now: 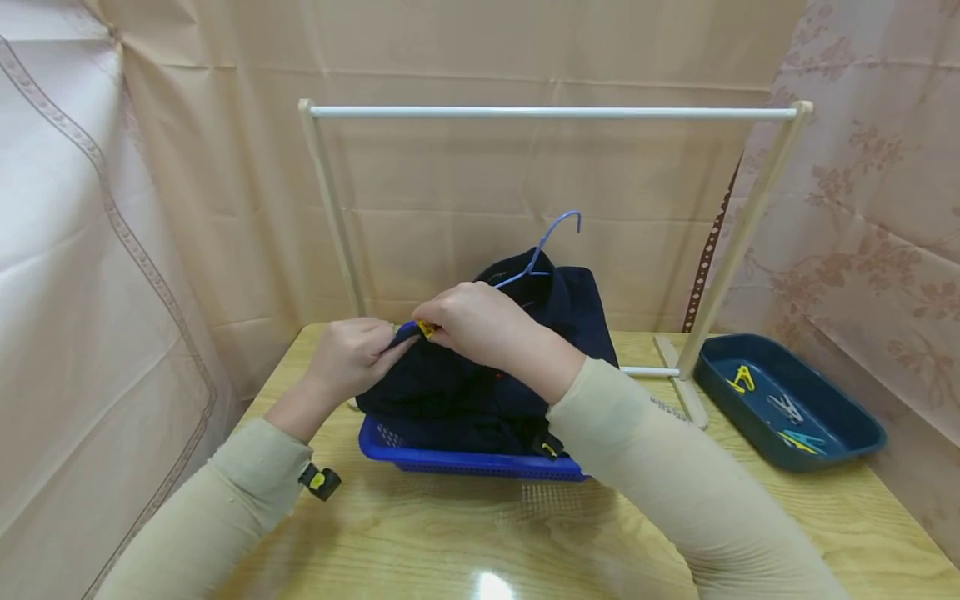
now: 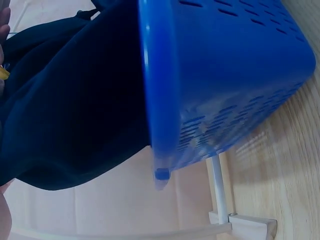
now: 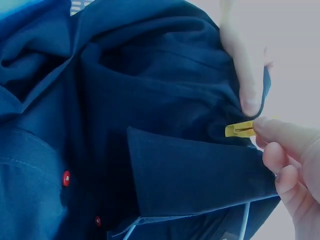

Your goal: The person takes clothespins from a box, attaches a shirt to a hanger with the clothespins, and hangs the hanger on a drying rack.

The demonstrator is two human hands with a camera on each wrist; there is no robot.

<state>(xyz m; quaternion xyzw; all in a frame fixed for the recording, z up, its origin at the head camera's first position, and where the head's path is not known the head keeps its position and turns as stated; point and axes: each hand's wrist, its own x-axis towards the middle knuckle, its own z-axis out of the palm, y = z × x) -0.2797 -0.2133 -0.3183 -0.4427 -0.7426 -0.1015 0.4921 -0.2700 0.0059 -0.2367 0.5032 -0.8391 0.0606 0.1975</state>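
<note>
Dark navy cloth: a collared shirt (image 1: 450, 392) lies in front of and below both hands, bunched above a blue perforated basket (image 1: 480, 462) on the wood-grain tabletop (image 1: 420, 533). Left hand (image 1: 348, 358): grasping, fingers and thumb pinched on an edge of the shirt. Right hand (image 1: 480, 325): grasping, thumb and fingertips pinched on a yellow clip (image 3: 239, 129), at the cloth just beside the left fingers. Whether the clip has bitten the fabric: cannot tell.

Blue hanger (image 1: 551, 233) sits in the shirt's collar; its hook rises beyond and to the right of the right hand. Red buttons (image 3: 66, 178) show on the shirt front in the right wrist view. Farther out from the hands, a rack (image 1: 555, 112) stands with its white top bar well above them.

Right of the right hand, well apart: dark teal tray (image 1: 832, 408) on the tabletop, holding a yellow clothespin (image 1: 742, 379), a grey clothespin (image 1: 786, 408) and, at its near end, a blue-green clothespin (image 1: 804, 438).
</note>
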